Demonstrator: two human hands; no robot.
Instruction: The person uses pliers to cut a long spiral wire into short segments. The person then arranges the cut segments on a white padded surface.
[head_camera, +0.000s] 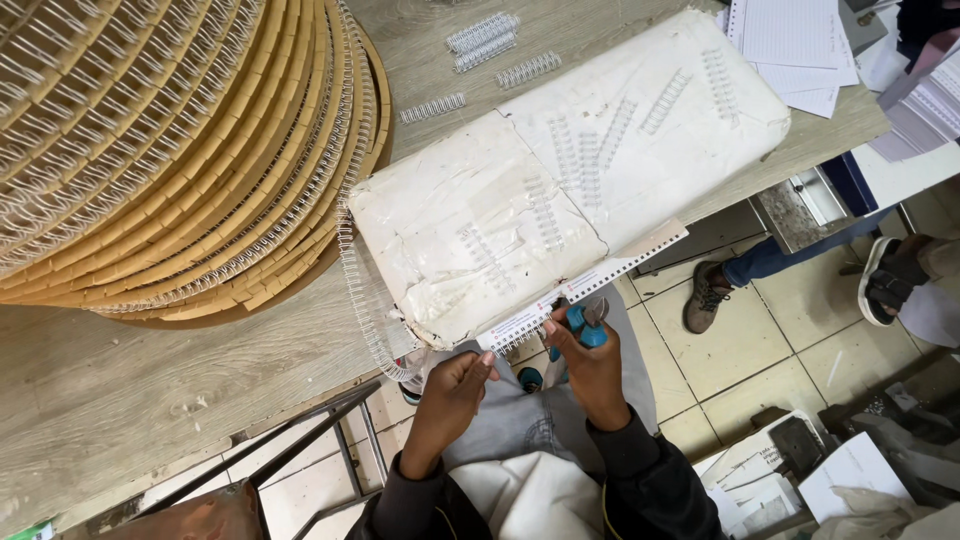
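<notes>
My left hand (452, 397) pinches the near end of a long white punched card strip (585, 284) that carries a wire comb along its edge. My right hand (590, 365) grips blue-handled pliers (583, 327) held against the strip's middle. The strip lies along the front edge of a white plastic-wrapped bundle (560, 180) on the wooden table (120, 390). Both hands hover just off the table's edge, above my lap.
A big tan spool of wire binding (170, 140) fills the left of the table. Loose wire combs (485, 40) lie at the back. Punched paper sheets (795, 40) sit at the far right. Another person's shoes (707, 297) stand on the tiled floor. A metal frame (330, 440) stands below the table.
</notes>
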